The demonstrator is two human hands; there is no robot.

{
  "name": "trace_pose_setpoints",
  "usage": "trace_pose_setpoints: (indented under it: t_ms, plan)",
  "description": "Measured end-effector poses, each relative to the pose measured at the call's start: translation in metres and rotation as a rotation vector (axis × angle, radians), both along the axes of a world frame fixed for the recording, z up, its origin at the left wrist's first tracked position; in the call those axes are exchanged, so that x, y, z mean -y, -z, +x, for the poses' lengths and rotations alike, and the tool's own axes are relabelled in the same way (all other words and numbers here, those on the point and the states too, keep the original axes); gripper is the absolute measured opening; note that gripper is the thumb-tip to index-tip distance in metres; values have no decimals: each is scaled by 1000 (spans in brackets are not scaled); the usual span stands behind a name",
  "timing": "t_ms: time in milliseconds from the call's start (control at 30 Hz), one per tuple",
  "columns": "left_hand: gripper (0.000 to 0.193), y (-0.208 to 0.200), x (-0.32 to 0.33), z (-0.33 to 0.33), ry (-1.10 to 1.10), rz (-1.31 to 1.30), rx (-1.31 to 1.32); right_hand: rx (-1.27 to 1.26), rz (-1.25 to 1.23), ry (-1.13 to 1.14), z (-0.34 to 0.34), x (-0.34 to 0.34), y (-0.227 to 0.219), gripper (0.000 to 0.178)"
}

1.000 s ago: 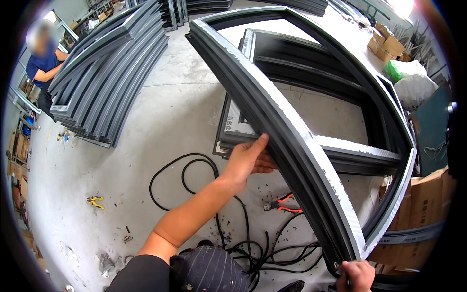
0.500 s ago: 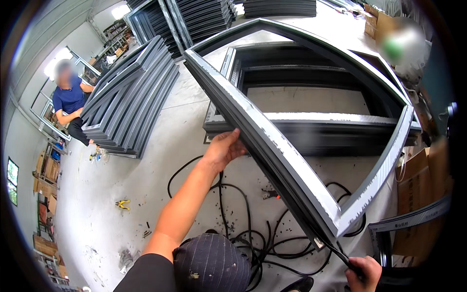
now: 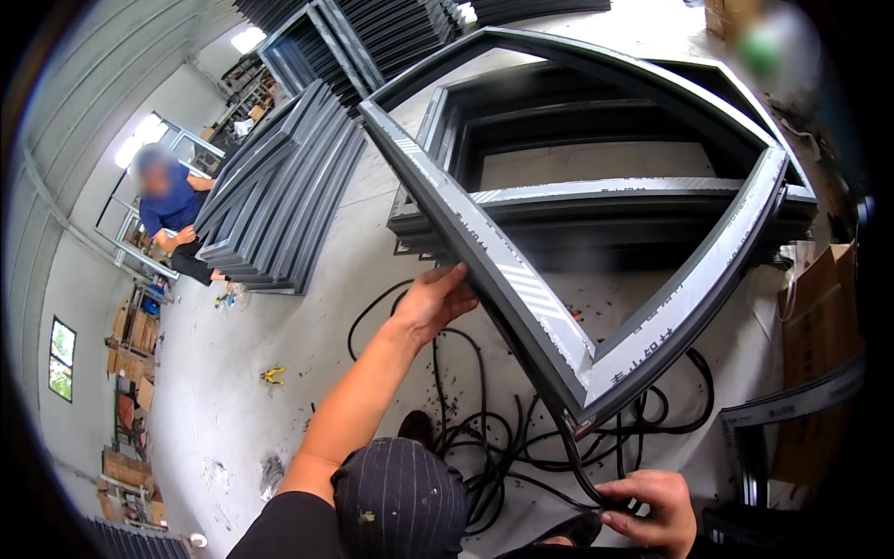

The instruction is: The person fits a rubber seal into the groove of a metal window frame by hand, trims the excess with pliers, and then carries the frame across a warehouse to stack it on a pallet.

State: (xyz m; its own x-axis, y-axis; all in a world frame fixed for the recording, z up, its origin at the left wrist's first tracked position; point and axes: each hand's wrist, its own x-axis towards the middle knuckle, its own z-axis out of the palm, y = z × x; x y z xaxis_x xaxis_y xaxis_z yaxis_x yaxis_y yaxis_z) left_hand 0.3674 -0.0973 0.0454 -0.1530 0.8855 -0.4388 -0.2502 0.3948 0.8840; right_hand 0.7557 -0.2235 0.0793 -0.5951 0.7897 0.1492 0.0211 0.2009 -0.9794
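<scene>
A dark grey window frame, its top face partly covered in pale protective film, lies tilted across a stack of similar frames. My left hand grips its left side, thumb at the edge and the other fingers partly hidden beneath. Below the near corner, my right hand pinches a black rubber sealing strip between thumb and fingers. That strip runs up to the frame's corner. More black strip lies in loose coils on the floor under the frame.
Another person sits at the left beside a leaning stack of frames. Yellow-handled pliers lie on the floor. Cardboard and a curved frame piece stand at the right. My capped knee is near.
The frame has turned, its near corner shifting left and up and its curved outer side now showing. My right hand has moved left with the strip. My left hand stays at the frame's side.
</scene>
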Motion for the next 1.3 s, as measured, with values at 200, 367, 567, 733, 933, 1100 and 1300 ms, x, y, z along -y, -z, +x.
trace_pose_setpoints:
  t_ms: [200, 367, 567, 733, 933, 1100, 1300]
  plan:
    - [36, -6, 19, 29, 65, -45, 50, -37, -482, -221, -3, -21, 21, 41]
    - [37, -5, 27, 52, -5, -41, 11, 11, -421, -316, -19, -36, 49, 38]
    - [33, -8, 38, 53, 33, -60, 102, -188, -596, -383, -17, -34, 46, 30]
    - [32, -2, 34, 52, 89, -55, 172, -378, -918, -424, -16, -28, 47, 33]
    - [35, -2, 47, 48, 210, -56, 67, -472, -1012, -386, -36, -18, 61, 38]
    - [36, 5, 24, 25, 130, -51, 2, -417, -937, -219, -30, -15, 66, 40]
    - [28, 16, -58, -55, -61, -19, 14, -277, -871, -144, -29, -10, 62, 43]
